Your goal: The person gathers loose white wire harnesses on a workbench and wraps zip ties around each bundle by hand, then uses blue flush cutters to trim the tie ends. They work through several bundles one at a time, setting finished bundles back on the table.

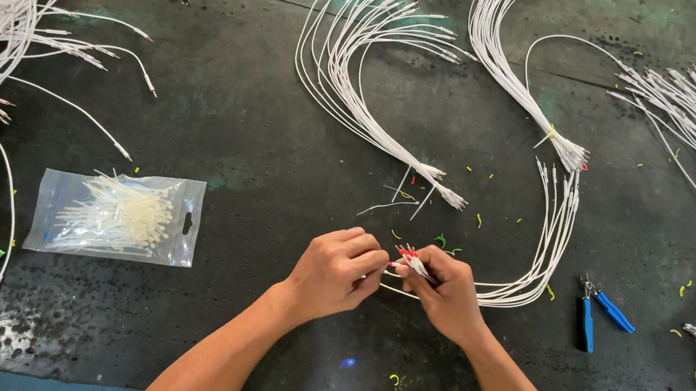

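Wire bundle held at centre of bench

Hands: left hand (339, 269) and right hand (441, 288) are together, both pinched on the red-tipped end of a white wire bundle (528, 272). Wires appear light, limp and springy; grip is best near the tips. Blue cutters (596, 309) lie right; bag of ties (116, 216) left.

Bare black mat (267, 154) left of the hands; clear bag of cable ties (116, 216) further left. To the right, looped white wires (542, 257), then blue-handled cutters (596, 309).
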